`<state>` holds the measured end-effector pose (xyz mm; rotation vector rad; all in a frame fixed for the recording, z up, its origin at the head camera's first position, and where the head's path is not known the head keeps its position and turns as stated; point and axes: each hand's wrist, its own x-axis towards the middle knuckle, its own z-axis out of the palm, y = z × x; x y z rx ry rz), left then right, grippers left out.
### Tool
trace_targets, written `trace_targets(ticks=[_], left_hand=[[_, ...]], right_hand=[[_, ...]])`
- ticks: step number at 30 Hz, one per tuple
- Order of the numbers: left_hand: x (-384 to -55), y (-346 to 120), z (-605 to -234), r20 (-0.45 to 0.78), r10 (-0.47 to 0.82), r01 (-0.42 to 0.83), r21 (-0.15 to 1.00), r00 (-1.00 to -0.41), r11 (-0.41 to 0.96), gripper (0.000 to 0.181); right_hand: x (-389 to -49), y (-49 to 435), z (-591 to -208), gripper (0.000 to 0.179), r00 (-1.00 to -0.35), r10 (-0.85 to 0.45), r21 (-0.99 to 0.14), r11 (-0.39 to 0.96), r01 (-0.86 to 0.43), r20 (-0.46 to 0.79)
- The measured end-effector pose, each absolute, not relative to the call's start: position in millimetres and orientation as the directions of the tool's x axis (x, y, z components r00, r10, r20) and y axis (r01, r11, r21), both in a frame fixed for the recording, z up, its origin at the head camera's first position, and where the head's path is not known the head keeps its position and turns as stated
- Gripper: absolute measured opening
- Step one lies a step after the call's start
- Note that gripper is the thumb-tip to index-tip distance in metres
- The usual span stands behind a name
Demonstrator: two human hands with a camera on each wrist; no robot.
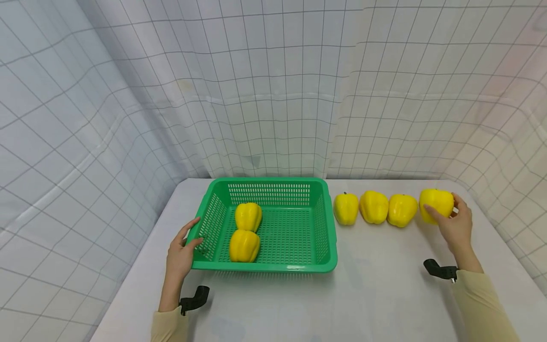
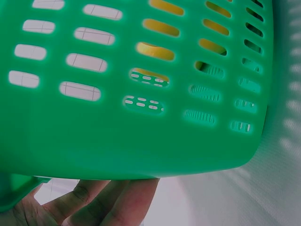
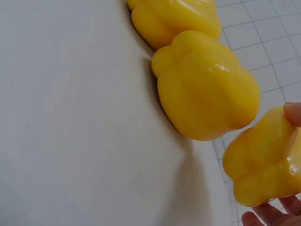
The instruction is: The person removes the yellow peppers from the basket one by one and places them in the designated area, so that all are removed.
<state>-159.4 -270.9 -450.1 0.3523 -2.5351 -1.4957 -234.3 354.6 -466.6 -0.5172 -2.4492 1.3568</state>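
At the right end of a row, my right hand [image 1: 458, 227] grips a yellow bell pepper [image 1: 437, 205], thumb on one side and fingers on the other. In the right wrist view this bell pepper [image 3: 265, 157] is held above the table, its shadow falling below. My left hand [image 1: 179, 254] holds the left rim of a green plastic basket [image 1: 265, 268], thumb over the rim and fingers outside. The left wrist view shows the basket's slotted wall [image 2: 117, 141] close up, with the fingers [image 2: 134, 200] beneath its edge. Two yellow bell peppers [image 1: 245, 246] lie in the basket's left part.
Three more yellow bell peppers [image 1: 374, 207] stand in a row on the white table [image 1: 376, 285], between the basket and my right hand. A white gridded curtain [image 1: 278, 95] hangs behind the table and along both sides. Black camera mounts [image 1: 440, 270] sit at both wrists.
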Motion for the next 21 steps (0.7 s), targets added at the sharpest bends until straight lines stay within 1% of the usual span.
trace_targets(ticks=[10,21], left_hand=[[-159,-272,-451,0.034,-0.283,-0.106,0.879,-0.958,0.465,0.051],[-159,-271,-450,0.040,-0.286,-0.101,0.881,-0.957,0.463,0.050]], right_hand=[[-239,357,-478,0.086,-0.901,0.433,-0.867,0.454,0.207,0.012],[-239,362,-482,0.090,-0.911,0.410,-0.865,0.445,0.234,-0.035]])
